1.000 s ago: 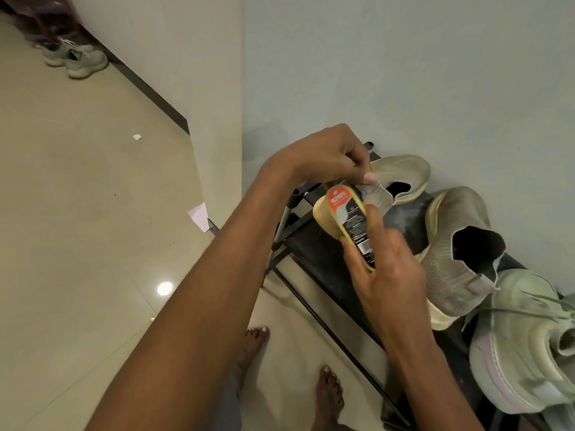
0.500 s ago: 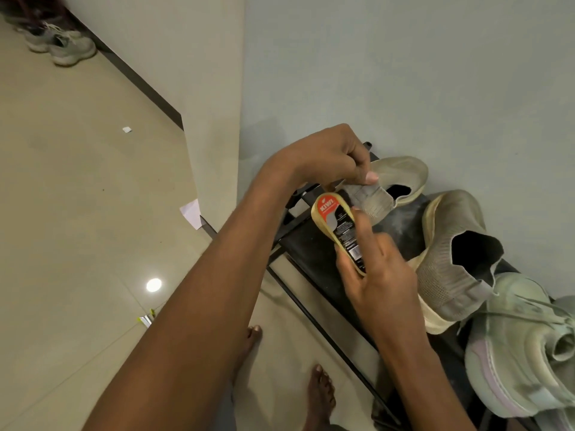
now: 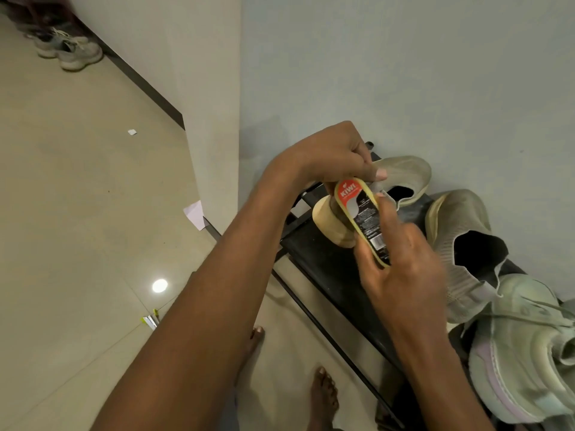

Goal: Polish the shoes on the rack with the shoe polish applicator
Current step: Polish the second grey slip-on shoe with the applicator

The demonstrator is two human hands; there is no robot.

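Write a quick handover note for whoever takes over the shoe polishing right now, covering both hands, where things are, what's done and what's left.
Left hand: pinches the tongue of the beige slip-on shoe at the far end of the rack, steadying it.
Right hand: grips the shoe polish applicator, label facing up, held just in front of that shoe, sponge side facing away.
Other shoes on the rack: a grey knit shoe tipped on its side, and a pale green sneaker nearest the person.
Done: shoe steadied, applicator in hand. No polish visible on any shoe yet.
Left: polish the beige shoe, then the other two.
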